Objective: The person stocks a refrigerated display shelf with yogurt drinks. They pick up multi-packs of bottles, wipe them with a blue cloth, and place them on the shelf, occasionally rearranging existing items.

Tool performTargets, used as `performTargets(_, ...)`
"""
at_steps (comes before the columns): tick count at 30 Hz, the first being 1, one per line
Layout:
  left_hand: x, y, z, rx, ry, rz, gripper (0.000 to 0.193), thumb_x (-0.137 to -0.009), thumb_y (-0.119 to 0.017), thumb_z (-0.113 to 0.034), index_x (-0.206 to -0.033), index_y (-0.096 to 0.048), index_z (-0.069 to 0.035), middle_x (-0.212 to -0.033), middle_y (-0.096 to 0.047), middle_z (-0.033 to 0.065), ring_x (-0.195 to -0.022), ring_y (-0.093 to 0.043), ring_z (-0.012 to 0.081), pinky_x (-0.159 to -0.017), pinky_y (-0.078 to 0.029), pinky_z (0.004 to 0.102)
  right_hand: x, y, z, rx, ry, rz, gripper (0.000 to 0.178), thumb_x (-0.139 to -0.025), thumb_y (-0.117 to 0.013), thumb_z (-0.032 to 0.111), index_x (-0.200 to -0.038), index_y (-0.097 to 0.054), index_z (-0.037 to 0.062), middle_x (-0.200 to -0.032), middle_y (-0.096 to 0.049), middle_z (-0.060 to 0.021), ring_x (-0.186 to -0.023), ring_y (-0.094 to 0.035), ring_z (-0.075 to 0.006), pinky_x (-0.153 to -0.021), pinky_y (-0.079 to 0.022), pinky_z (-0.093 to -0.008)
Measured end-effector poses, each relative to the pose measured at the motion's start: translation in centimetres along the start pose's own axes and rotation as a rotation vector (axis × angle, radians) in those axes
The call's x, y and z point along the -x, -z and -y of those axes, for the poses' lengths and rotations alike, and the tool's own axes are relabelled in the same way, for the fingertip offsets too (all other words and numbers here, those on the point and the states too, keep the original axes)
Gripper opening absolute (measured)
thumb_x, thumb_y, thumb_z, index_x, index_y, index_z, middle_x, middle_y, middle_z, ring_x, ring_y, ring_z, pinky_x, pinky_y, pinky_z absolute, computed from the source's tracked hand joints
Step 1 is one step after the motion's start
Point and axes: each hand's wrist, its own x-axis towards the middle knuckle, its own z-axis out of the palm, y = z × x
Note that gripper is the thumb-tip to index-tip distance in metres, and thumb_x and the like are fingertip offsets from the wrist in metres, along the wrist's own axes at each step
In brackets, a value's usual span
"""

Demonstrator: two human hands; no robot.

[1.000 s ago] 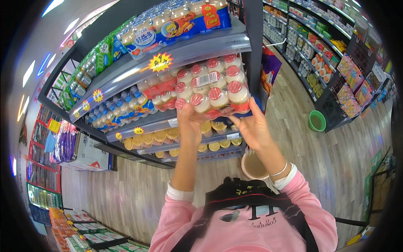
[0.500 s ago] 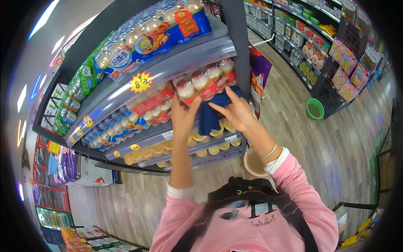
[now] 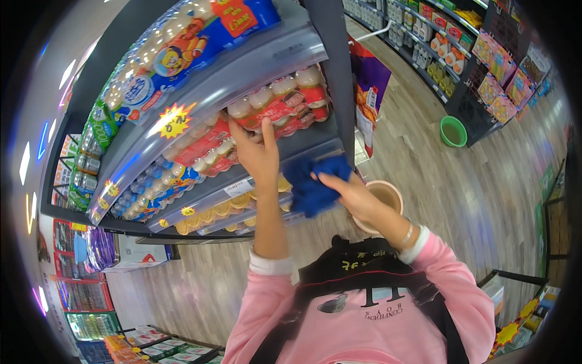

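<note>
My right hand (image 3: 359,195) pinches a crumpled blue cloth (image 3: 318,185), which hangs in front of the shelf's lower tiers. On the shelf above it sits a red-wrapped pack of small bottles (image 3: 279,109) with cream-coloured tops. My left hand (image 3: 257,156) touches the lower front of that pack near its left end, thumb and fingers apart. Left of this hand lie more red-wrapped bottle packs (image 3: 203,145), and beyond them blue-wrapped bottles (image 3: 160,185).
A clear shelf edge strip (image 3: 242,82) with starburst price tags runs above my left hand. Yellow-lidded cups (image 3: 209,219) line the lower tier. Large blue bottle packs (image 3: 188,54) fill the upper shelf. A beige bin (image 3: 388,197) stands by the shelf end; a green basin (image 3: 453,131) lies farther right.
My right hand has left the bottle pack and moved down towards me, drawing the blue cloth off the shelf. My left hand stays against the pack, which now sits on the shelf.
</note>
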Motion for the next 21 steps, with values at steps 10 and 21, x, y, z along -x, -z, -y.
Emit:
performTargets(10, -2.6, -1.8, -2.6, -0.771, -0.770, -0.107, 0.086, -0.064, -0.071, -0.070, -0.137, -0.050, -0.028, -0.139, -0.035, 0.0223, -0.130, -0.031, 0.0445, -0.101, -0.017, 0.0712, 19.7, 18.0, -6.2, -0.260, 0.227, -0.958, 0.019, -0.083, -0.064, 0.024, -0.089, -0.065, 0.0054, -0.087, -0.064, -0.0035, -0.084, -0.060, -0.0139, -0.078, -0.048, -0.0277)
performTargets(21, -4.7, -4.2, -0.7, -0.746, -0.973, -0.128, 0.104, -0.058, -0.074, -0.071, -0.139, -0.045, -0.013, -0.127, -0.042, 0.0264, -0.115, -0.041, 0.0434, -0.093, -0.033, 0.0578, 29.0, 22.7, -5.7, -0.375, 0.495, -1.442, 0.022, -0.086, -0.064, 0.029, -0.094, -0.064, 0.0086, -0.095, -0.067, -0.0042, -0.087, -0.064, -0.0206, -0.076, -0.052, -0.0328)
